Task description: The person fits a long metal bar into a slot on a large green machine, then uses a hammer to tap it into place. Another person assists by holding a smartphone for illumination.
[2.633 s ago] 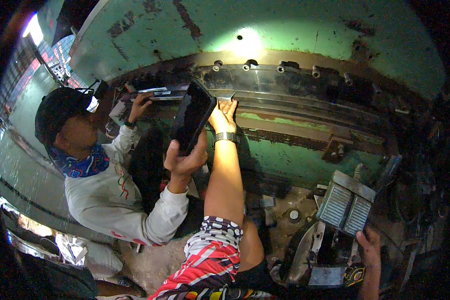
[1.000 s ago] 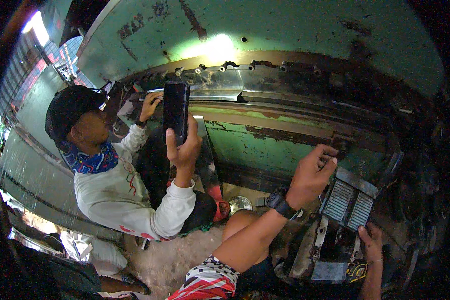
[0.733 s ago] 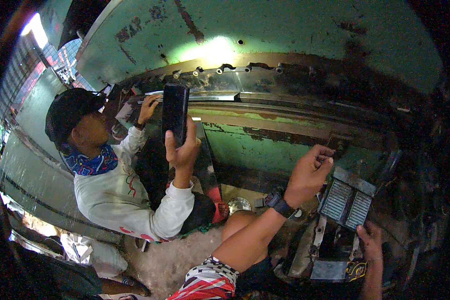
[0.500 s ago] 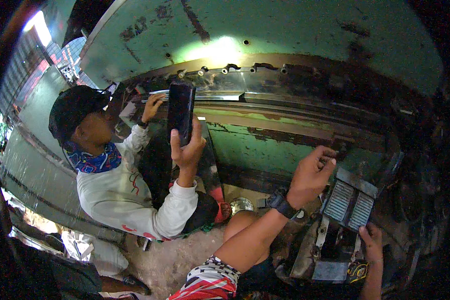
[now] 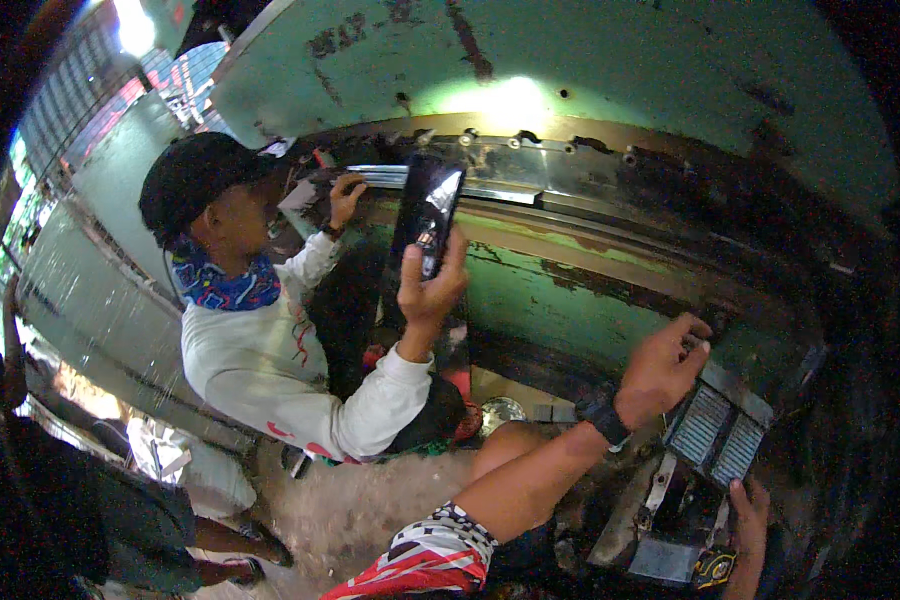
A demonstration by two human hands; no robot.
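My left hand (image 5: pixel 662 368), with a dark watch on its wrist, is raised in front of the green machine. Its fingers are curled together beside a dark knob-like part (image 5: pixel 715 322); what they hold, if anything, is too dark to name. Below it, a grey metal block with two ribbed panels (image 5: pixel 698 430) sits tilted on a metal base. My right hand (image 5: pixel 748 515) is at the block's lower right corner, fingers mostly stretched out and touching its edge. A yellow and black object like a tape measure (image 5: pixel 712 568) lies close to the right wrist.
A co-worker in a white sleeve (image 5: pixel 290 408) sits at left, holding up a phone (image 5: pixel 428 215), other hand by a shiny metal strip (image 5: pixel 500 194) on the long machine bed. Another person's legs (image 5: pixel 205 545) stand lower left. A round metal dish (image 5: pixel 503 412) is on the floor.
The view has shifted, so the scene appears further right and slightly lower. The phone is tilted more and its screen now shows light patches. My hands remain near the same parts.
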